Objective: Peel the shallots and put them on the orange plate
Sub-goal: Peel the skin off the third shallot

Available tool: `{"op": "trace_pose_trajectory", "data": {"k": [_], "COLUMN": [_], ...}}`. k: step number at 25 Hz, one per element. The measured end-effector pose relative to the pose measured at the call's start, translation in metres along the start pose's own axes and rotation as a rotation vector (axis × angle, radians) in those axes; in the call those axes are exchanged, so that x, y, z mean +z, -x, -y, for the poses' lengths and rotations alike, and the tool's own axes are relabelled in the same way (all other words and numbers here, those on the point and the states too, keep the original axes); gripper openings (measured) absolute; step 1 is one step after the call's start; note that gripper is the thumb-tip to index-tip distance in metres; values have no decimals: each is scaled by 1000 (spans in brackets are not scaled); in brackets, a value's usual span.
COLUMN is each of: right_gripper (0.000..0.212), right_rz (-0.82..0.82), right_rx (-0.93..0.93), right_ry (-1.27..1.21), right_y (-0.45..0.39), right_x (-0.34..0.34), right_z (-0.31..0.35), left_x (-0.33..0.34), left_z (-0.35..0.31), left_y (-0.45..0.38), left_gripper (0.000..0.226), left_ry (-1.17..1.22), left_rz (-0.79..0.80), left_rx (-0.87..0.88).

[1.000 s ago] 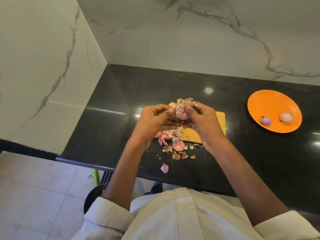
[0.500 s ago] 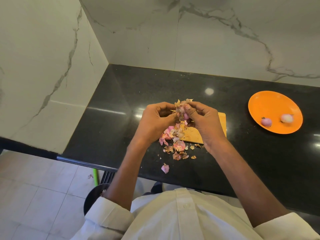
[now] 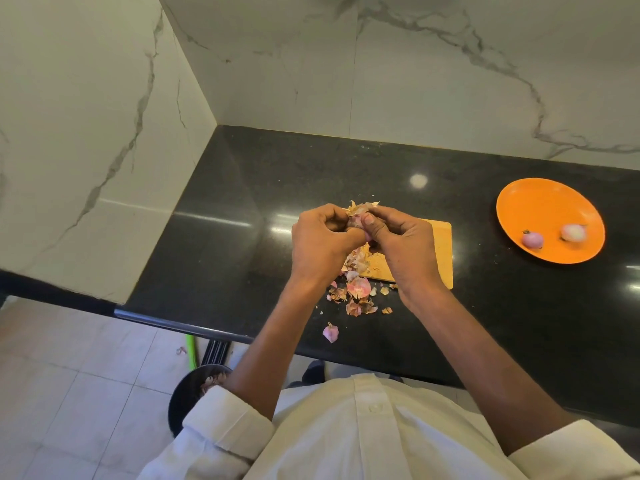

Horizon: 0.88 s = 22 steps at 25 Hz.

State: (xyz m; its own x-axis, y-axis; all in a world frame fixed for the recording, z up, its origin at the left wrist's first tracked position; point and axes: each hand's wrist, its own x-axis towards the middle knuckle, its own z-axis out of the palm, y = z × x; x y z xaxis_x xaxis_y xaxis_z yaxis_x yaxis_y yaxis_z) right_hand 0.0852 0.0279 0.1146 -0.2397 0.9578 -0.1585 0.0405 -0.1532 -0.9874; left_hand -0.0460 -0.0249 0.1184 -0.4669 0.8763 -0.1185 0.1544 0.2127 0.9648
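Above the wooden cutting board (image 3: 437,251), lifted clear of it, both hands meeting around one shallot (image 3: 356,220). Left hand (image 3: 320,242) curled round the bulb from the board's left side, probably as the steadying cradle. Right hand (image 3: 403,244) closing in from the board's right, thumb laid over the pale pink flesh and pinching at the papery skin, likely to tear it away. Dry brown skin (image 3: 363,206) fanning out past the fingertips on the far side, so peeling of this bulb judged only partly done. Held over the board rather than on it, apparently so scraps drop in one heap.

Below the hands, on the board's near left corner and spilling onto the black countertop (image 3: 242,209) just beside it, a pile of shed peelings (image 3: 356,289); one stray pink piece (image 3: 330,333) farther toward the counter's near edge.

Well to the right of the board, apart from the mess, the orange plate (image 3: 540,206) with two peeled shallots: a pinkish one (image 3: 532,239) and, just right of it, a paler one (image 3: 574,232). Plate kept out of reach of falling scraps, seemingly to keep finished bulbs clean.

Left of the board and under the counter's edge, a dark bin (image 3: 188,393) on the floor, a few peelings showing inside.
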Motion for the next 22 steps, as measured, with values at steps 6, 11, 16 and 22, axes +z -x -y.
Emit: {"op": "trace_pose_trajectory", "data": {"k": [6, 11, 16, 22], "right_gripper": [28, 23, 14, 17], "right_rz": [-44, -60, -91, -31], "right_rx": [114, 237, 349, 366], "right_ry": [-172, -303, -304, -300], "right_y": [4, 5, 0, -7], "right_x": [7, 12, 10, -3], "right_z": [1, 3, 5, 10], "left_x": [1, 2, -7, -15], "left_z": [1, 3, 9, 3], "left_y": [0, -2, -6, -6], "left_gripper": [16, 17, 14, 23], "left_ry": [62, 99, 146, 277], "left_rz": [-26, -33, 30, 157], "left_rx": [-40, -88, -168, -152]}}
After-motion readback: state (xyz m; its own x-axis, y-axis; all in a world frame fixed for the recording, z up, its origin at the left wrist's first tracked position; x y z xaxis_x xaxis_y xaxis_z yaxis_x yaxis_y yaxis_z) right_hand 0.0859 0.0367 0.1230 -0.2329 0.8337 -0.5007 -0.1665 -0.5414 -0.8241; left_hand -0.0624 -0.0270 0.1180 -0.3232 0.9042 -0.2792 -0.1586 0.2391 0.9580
